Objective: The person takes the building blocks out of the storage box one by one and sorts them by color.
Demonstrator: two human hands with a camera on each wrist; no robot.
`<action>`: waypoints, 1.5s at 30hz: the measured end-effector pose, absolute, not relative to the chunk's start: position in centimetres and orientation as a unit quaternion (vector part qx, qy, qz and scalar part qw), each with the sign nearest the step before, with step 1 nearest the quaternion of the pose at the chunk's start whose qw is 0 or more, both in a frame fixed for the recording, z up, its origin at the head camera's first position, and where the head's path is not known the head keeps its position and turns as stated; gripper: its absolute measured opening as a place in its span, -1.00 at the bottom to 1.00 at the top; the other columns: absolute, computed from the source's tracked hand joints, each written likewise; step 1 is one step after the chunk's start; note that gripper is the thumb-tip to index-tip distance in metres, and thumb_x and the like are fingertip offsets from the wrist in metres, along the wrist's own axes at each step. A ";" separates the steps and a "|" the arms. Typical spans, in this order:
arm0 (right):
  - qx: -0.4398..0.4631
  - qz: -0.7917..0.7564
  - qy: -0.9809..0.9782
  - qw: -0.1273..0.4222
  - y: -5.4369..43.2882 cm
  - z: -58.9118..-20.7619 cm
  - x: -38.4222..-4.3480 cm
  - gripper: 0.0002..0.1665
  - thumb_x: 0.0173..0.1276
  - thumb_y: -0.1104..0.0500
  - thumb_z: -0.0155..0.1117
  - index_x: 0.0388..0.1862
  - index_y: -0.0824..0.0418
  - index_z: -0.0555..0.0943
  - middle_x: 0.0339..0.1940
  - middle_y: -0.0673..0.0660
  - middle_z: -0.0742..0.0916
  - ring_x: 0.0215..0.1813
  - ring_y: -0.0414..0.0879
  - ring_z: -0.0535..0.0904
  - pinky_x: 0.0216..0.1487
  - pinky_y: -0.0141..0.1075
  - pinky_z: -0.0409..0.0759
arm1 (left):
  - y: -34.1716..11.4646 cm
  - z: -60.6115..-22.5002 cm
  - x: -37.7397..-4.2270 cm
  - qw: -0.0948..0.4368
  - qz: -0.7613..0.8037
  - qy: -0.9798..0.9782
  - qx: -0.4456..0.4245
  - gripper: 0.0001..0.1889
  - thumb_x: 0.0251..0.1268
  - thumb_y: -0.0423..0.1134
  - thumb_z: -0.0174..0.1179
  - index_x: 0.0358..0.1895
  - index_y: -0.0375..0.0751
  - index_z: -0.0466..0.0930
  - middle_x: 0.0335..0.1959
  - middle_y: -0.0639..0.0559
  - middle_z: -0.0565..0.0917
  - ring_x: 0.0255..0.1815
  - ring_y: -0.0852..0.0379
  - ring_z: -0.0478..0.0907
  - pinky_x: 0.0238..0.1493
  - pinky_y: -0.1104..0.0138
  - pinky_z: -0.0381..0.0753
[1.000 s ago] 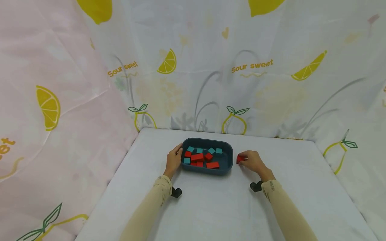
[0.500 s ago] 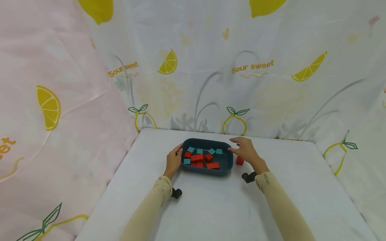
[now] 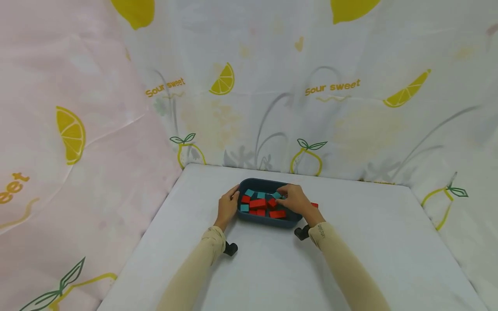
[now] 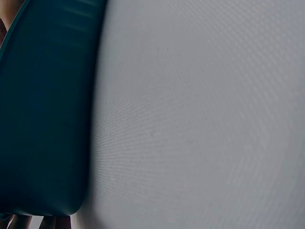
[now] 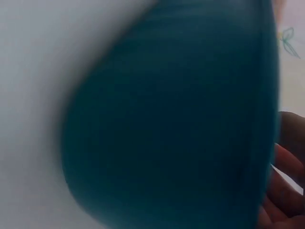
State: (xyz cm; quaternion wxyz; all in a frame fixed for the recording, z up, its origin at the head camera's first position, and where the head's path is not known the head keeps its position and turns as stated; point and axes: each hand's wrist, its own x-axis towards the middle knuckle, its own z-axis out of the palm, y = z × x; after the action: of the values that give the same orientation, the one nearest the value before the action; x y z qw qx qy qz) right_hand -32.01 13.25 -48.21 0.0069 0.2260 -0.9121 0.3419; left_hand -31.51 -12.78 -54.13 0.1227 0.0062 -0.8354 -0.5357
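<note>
A dark teal plastic tray [image 3: 268, 221] holds several red and teal blocks. My left hand [image 3: 227, 208] grips its left end, fingers along the outer wall and thumb at the rim; in the left wrist view only fingertips show below the tray wall [image 4: 47, 119]. Over the tray's right side reaches my right hand [image 3: 294, 199], its thumb and forefinger spread on either side of a small teal cube [image 3: 276, 195]. A red cube [image 3: 272, 202] lies just beside the thumb. In the right wrist view the curved tray wall [image 5: 167, 119] hides most of the fingers.
One red block [image 3: 314, 205] stands on the white table [image 3: 264, 268] right of the tray, partly behind my right wrist. A lemon-print cloth [image 3: 249, 108] hangs around the table's back and sides.
My right hand has let go of the red block outside the tray, lifted, and moved left into the tray. The left hand has stayed at the tray's left end.
</note>
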 end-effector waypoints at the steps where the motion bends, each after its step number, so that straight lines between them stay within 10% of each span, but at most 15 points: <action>1: 0.224 0.342 -0.913 0.003 13.0 -48.3 -32.0 -0.53 0.21 0.23 0.45 0.07 0.44 0.63 -0.05 0.28 0.72 -0.03 0.09 0.66 0.02 -0.08 0.62 | -12.8 -54.1 -31.5 0.123 -0.536 -0.835 0.007 -0.62 0.52 -0.20 0.03 0.31 -0.12 0.52 0.25 -0.10 0.54 0.27 -0.06 0.46 0.27 0.05 0.42; 18: 0.160 0.298 -0.941 0.004 10.5 -49.8 -32.0 -0.68 0.06 0.24 0.57 -0.21 0.36 0.73 -0.27 0.17 0.76 -0.22 -0.03 0.65 -0.14 -0.16 0.67 | -12.4 -53.9 -31.5 0.126 -0.530 -0.839 0.012 -0.63 0.52 -0.21 0.03 0.30 -0.13 0.52 0.24 -0.12 0.55 0.27 -0.07 0.47 0.27 0.04 0.42; 45: 0.170 0.292 -0.941 0.017 10.5 -50.5 -32.0 -0.64 0.13 0.24 0.51 -0.07 0.30 0.74 -0.12 0.19 0.76 -0.02 0.06 0.64 0.01 -0.07 0.62 | -12.8 -54.1 -31.4 0.135 -0.521 -0.843 -0.002 -0.62 0.51 -0.21 0.04 0.30 -0.15 0.51 0.24 -0.12 0.55 0.28 -0.08 0.45 0.27 0.05 0.41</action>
State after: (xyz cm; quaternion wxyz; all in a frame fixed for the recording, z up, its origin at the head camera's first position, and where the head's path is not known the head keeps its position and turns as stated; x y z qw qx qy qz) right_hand -31.98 10.50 -50.49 0.0169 0.1699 -0.9409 0.2924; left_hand -31.40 -12.75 -54.05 0.1350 -0.0021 -0.8430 -0.5206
